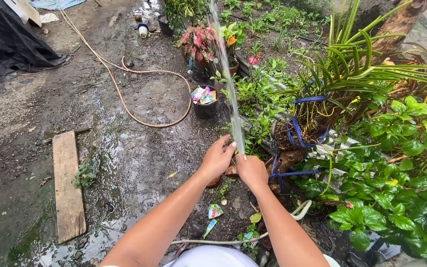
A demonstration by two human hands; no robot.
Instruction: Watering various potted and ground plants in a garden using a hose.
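The right hand (252,170) is closed in a fist around the end of a pale hose (300,211); the nozzle itself is hidden inside the grip. From the top of the fist a narrow, white, slightly frothy water jet (228,84) is thrown up and away in a nearly straight line. The left hand (217,158) is held just beside the jet, on its left, with the fingers half spread and curved; nothing is gripped in it, and whether a fingertip touches the water cannot be told.

The pale hose is smooth and tubular. It is seen curving down behind the right wrist and then running along the ground toward the lower left.

Positions below are given relative to the water jet:

- To the left, wet, dark, gritty soil (139,148) with shiny puddles is seen.
- Farther left, a flat, weathered wooden plank (68,185) is laid on the soil.
- To the upper left, an orange hose (124,99) (thin, looped) lies slack.
- Just left of mid-stream, a small black pot (204,104) filled with coloured wrappers stands.
- Near the far end, a red-leaved potted plant (198,42) is placed.
- To the right, a strap-leaved plant (332,94) is bound to a rough stump with blue cord (297,133).
- At the lower right, glossy broad green leaves (391,198) are massed.
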